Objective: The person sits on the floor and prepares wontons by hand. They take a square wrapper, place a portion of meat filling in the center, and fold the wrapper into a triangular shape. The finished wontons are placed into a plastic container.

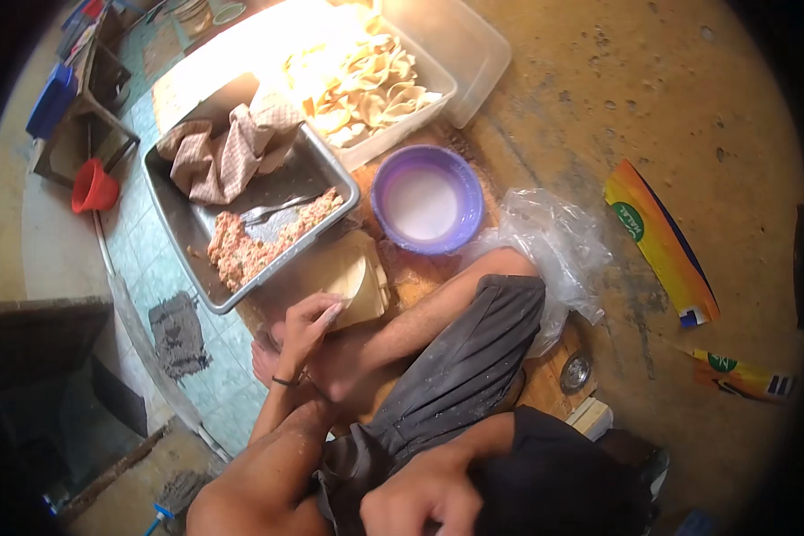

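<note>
My left hand point(313, 323), with a dark band at the wrist, pinches the near edge of a thin pale dough wrapper point(356, 280). This sheet lies on top of a stack of square wrappers point(379, 288), its edge slightly lifted. Beyond the hand, a grey metal tray point(275, 234) holds minced filling point(238, 251), a fork point(278, 210) and a checked cloth point(218, 157). My right hand point(423, 499) is close to the camera at the bottom, fingers curled; whether they hold anything is hidden.
A purple bowl point(472, 194) of whitish liquid stands right of the tray. Behind it, a plastic tub point(392, 137) holds many folded dough pieces point(375, 94), partly lost in glare. A clear plastic bag point(549, 248) lies by my knee. Torn printed packaging point(670, 248) lies on the floor.
</note>
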{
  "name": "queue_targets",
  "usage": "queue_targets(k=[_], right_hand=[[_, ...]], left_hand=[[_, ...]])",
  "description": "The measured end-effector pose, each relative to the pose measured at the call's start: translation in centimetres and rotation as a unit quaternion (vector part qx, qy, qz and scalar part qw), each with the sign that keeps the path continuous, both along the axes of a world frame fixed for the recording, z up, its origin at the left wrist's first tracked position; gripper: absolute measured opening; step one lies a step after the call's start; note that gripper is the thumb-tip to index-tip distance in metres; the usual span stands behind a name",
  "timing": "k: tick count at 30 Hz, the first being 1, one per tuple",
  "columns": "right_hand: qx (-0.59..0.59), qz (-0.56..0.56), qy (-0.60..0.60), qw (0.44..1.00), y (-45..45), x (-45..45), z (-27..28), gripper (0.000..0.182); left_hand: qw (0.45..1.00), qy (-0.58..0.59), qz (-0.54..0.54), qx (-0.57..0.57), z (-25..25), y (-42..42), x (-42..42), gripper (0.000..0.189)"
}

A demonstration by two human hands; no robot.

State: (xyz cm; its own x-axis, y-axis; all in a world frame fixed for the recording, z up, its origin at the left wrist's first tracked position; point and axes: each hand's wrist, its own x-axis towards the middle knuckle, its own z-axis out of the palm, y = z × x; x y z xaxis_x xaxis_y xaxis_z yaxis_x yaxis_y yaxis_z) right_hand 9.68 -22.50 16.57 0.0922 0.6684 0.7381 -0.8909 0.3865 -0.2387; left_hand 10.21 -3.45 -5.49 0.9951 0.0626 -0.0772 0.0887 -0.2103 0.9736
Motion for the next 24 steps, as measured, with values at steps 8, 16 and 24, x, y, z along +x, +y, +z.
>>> queue_targets(k=[8, 16, 24], right_hand=[[0.056, 0.053, 0.056, 0.995, 2.0, -5.9, -0.3, 0.052], [0.086, 0.101, 0.056, 0.99, 1.1, -4.8, 0.3, 0.054], [0.125, 0.17, 0.035, 0.977, -0.3, -0.6, 3.0, 0.056]], left_hand=[[1.0, 0.006, -0.023, -0.011, 0.3, -1.0, 0.3, 0.012], [1.0, 0.003, -0.013, 0.002, -0.5, -0.4, -0.2, 0.013], [0.999, 0.023, -0.027, -0.01, -0.8, -0.4, -0.1, 0.012]])
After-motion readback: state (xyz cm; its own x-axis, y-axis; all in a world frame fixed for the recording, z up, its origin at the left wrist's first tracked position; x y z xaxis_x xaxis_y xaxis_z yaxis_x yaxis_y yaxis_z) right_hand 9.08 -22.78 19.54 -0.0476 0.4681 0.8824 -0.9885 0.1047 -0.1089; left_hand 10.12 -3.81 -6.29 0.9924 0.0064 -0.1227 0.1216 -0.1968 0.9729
